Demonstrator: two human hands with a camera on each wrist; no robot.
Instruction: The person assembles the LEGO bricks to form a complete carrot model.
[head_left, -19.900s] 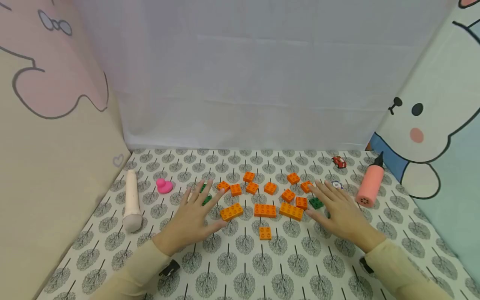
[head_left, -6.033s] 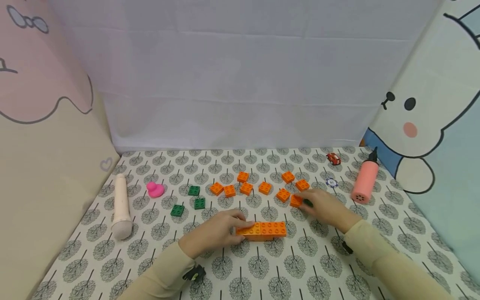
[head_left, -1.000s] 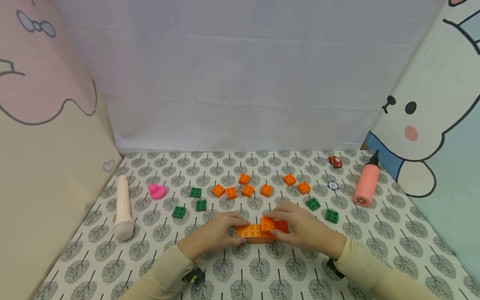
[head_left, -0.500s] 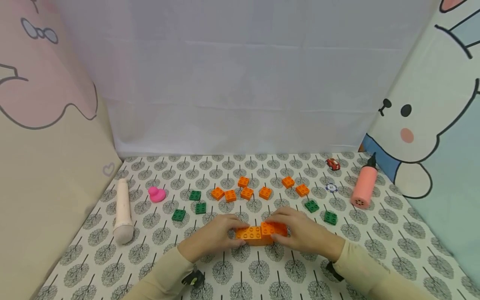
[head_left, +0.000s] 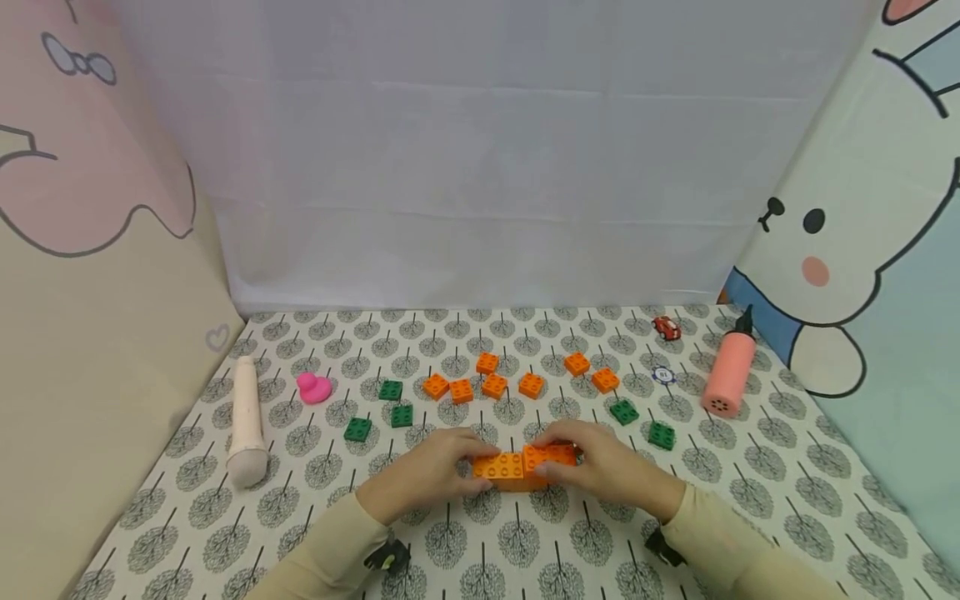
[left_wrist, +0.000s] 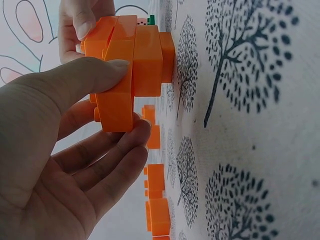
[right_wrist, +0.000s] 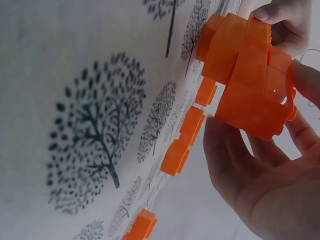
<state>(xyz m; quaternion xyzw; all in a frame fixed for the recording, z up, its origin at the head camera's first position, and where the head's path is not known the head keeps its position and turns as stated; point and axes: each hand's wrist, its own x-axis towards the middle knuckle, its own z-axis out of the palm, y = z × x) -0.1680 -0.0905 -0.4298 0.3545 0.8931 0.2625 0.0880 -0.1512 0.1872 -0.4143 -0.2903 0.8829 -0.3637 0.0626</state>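
Observation:
A stepped stack of orange toy building bricks point(head_left: 498, 468) stands on the cloth, narrow at its base and wider on top. My left hand point(head_left: 424, 472) grips its left end, the thumb on the near side and fingers on the far side. At the right end, my right hand point(head_left: 611, 465) pinches small orange bricks point(head_left: 551, 454) seated on the upper brick; its fingers partly hide them. The right wrist view shows the right hand's fingertips by the underside of the overhanging long brick point(right_wrist: 240, 95). In the left wrist view, the lowest brick point(left_wrist: 168, 57) meets the cloth.
Loose orange bricks point(head_left: 494, 385) lie in a scattered row behind the stack. Green bricks point(head_left: 357, 429) lie left and right of them. A microphone-shaped object point(head_left: 246, 417) and pink duck point(head_left: 313, 388) are left; a toy car point(head_left: 666, 327), chip point(head_left: 663, 375) and pink bottle point(head_left: 730, 371) are right.
Once loose, bricks now form the stack. Two more small ones came from the right-hand group. A second ago one sat raised near the middle; now it lies level along the right half.

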